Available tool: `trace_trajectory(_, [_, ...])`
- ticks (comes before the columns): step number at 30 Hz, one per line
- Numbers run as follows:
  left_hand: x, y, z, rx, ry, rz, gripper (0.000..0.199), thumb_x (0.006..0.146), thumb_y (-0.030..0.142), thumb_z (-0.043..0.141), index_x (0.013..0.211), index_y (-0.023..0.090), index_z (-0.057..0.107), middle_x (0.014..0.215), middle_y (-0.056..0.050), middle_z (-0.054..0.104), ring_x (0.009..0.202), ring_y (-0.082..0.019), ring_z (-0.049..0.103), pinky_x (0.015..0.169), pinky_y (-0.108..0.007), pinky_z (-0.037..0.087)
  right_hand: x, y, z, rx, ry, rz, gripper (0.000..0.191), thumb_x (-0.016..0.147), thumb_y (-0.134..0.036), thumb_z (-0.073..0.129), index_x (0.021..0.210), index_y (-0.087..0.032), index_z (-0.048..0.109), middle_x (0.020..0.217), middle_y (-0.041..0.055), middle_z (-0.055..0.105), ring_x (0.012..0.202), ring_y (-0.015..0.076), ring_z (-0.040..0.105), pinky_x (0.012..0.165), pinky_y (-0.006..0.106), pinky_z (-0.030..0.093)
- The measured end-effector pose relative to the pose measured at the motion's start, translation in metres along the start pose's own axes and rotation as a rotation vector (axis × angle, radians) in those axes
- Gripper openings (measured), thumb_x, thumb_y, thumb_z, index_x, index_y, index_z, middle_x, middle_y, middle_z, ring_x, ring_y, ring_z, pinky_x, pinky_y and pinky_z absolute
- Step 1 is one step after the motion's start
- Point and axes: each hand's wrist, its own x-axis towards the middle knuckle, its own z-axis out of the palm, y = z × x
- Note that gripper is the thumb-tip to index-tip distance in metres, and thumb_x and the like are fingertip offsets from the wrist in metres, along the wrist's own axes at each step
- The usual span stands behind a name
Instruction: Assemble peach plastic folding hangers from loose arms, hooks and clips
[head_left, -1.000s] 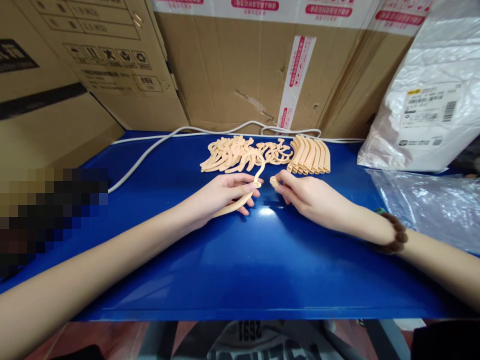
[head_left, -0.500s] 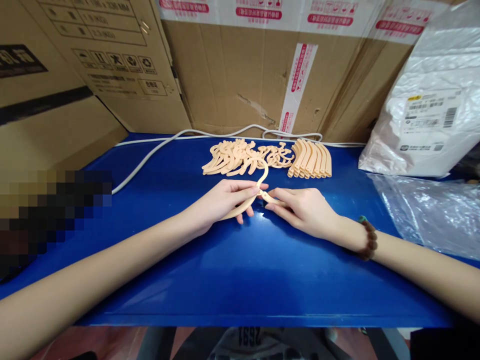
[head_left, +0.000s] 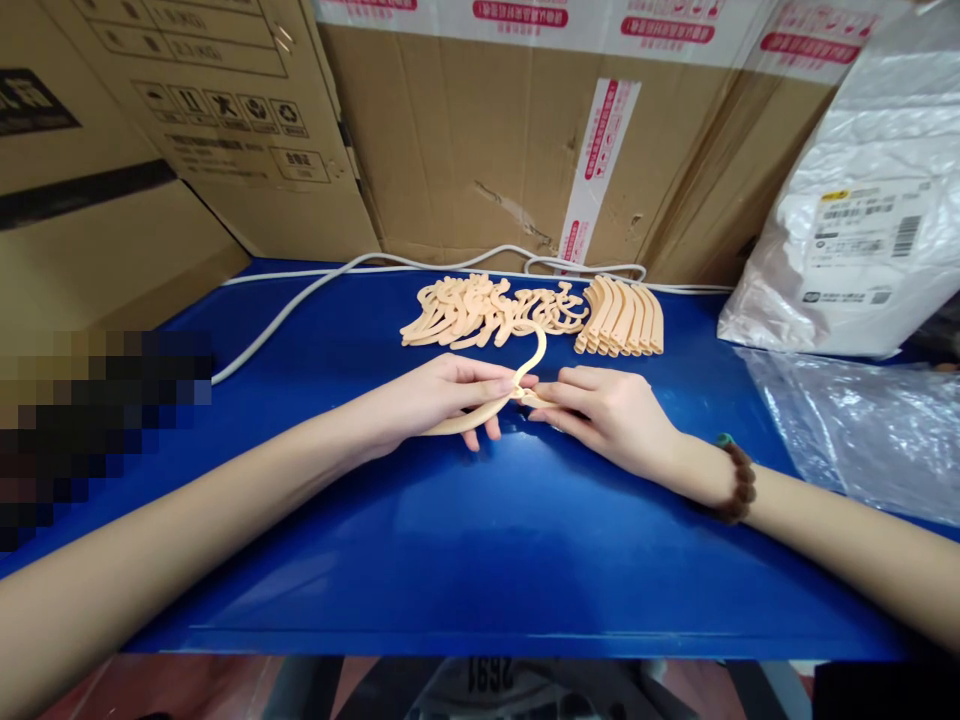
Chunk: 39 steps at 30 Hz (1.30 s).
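A beige plastic hanger (head_left: 472,420) with a curved hook is held over the middle of the blue table. My left hand (head_left: 454,393) pinches it close to the base of the hook, one curved arm of the hanger running down under the palm. Against the joint, my right hand (head_left: 607,410) grips a second arm piece (head_left: 532,399); most of that piece is hidden by the fingers. The two pieces meet at the joint; whether they are locked together I cannot tell.
Behind my hands lie a heap of beige hooks and curved pieces (head_left: 465,308) and a row of hanger arms (head_left: 621,316). A white cable (head_left: 300,297) crosses the blue table (head_left: 465,560). Cardboard boxes (head_left: 465,140) stand behind; a white parcel bag (head_left: 832,240) and clear plastic (head_left: 885,430) are right.
My right hand has moved slightly left, closing in on the joint, and less of the arm piece shows. The hook has tipped a little to the right.
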Motion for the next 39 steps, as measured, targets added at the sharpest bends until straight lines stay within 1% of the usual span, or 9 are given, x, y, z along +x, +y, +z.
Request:
trace_trajectory(3, [-0.001,-0.003,-0.004,0.015,-0.044,-0.006,0.036,0.095,0.032,0.058,0.125,0.013,0.066,0.07,-0.002,0.068,0.057,-0.008,0.059,0.055,-0.016,0.051,0.0,-0.001,0.001,-0.053,0.029,-0.042,0.037,0.102,-0.042,0.045,0.098,-0.017,0.072,0.072,0.0009,0.056,0.065,0.0125,0.05,0.058,0.026,0.032])
trace_trajectory(9, [-0.003,-0.008,-0.001,0.032,-0.054,0.015,0.037,0.097,0.036,0.056,0.125,0.015,0.066,0.071,-0.002,0.068,0.057,-0.007,0.059,0.056,-0.016,0.051,-0.001,0.0,0.001,-0.124,0.054,-0.093,0.037,0.103,-0.04,0.044,0.098,-0.017,0.072,0.075,0.0016,0.061,0.068,0.013,0.052,0.061,0.026,0.035])
trace_trajectory(13, [-0.001,-0.007,0.003,0.015,-0.041,0.039,0.033,0.096,0.033,0.056,0.122,0.014,0.068,0.071,-0.001,0.066,0.057,-0.007,0.058,0.054,-0.015,0.05,-0.002,-0.002,0.001,-0.13,0.077,-0.108,0.038,0.103,-0.04,0.044,0.095,-0.016,0.072,0.075,0.0016,0.062,0.067,0.0126,0.053,0.062,0.026,0.036])
trace_trajectory(17, [0.001,-0.006,0.003,-0.03,-0.017,0.07,0.027,0.094,0.025,0.059,0.114,0.013,0.07,0.08,-0.004,0.07,0.07,-0.011,0.064,0.058,-0.017,0.053,-0.002,-0.004,0.001,-0.127,0.085,-0.105,0.039,0.103,-0.041,0.043,0.099,-0.016,0.072,0.072,0.0008,0.061,0.064,0.0122,0.052,0.058,0.026,0.034])
trace_trajectory(19, [0.001,-0.006,0.003,-0.039,0.004,0.076,0.023,0.093,0.023,0.059,0.109,0.012,0.072,0.081,-0.005,0.072,0.071,-0.01,0.065,0.061,-0.017,0.053,-0.002,-0.004,0.001,-0.14,0.076,-0.109,0.04,0.104,-0.041,0.042,0.101,-0.016,0.073,0.072,0.0012,0.061,0.063,0.0123,0.052,0.058,0.026,0.034])
trace_trajectory(25, [0.003,-0.008,0.006,-0.028,0.048,0.113,0.017,0.089,0.016,0.063,0.101,0.012,0.074,0.08,-0.003,0.072,0.069,-0.008,0.065,0.061,-0.015,0.051,-0.002,-0.004,0.0,-0.03,-0.007,0.027,0.042,0.105,-0.041,0.038,0.112,-0.016,0.071,0.076,0.002,0.065,0.065,0.0104,0.056,0.055,0.025,0.031])
trace_trajectory(30, [0.004,-0.01,0.007,-0.045,0.08,0.063,0.026,0.094,0.02,0.058,0.115,0.011,0.07,0.071,-0.002,0.069,0.057,-0.008,0.061,0.057,-0.018,0.051,-0.001,-0.002,0.001,0.019,-0.007,0.085,0.041,0.104,-0.043,0.04,0.106,-0.017,0.072,0.077,0.0018,0.065,0.065,0.0099,0.056,0.054,0.024,0.029])
trace_trajectory(34, [0.001,-0.009,0.007,-0.193,0.073,0.035,0.032,0.093,0.023,0.062,0.124,0.016,0.066,0.077,-0.003,0.07,0.065,-0.01,0.064,0.062,-0.02,0.053,0.0,0.0,0.002,0.068,-0.013,0.091,0.043,0.103,-0.045,0.04,0.095,-0.017,0.07,0.079,0.0025,0.066,0.067,0.0109,0.056,0.057,0.024,0.031])
trace_trajectory(39, [-0.001,-0.009,0.006,-0.383,0.03,0.022,0.028,0.092,0.019,0.062,0.119,0.017,0.069,0.078,-0.003,0.069,0.072,-0.011,0.065,0.064,-0.021,0.055,0.002,0.0,0.002,0.002,0.025,-0.002,0.04,0.103,-0.043,0.042,0.094,-0.015,0.069,0.077,0.0036,0.062,0.068,0.0132,0.053,0.062,0.026,0.034])
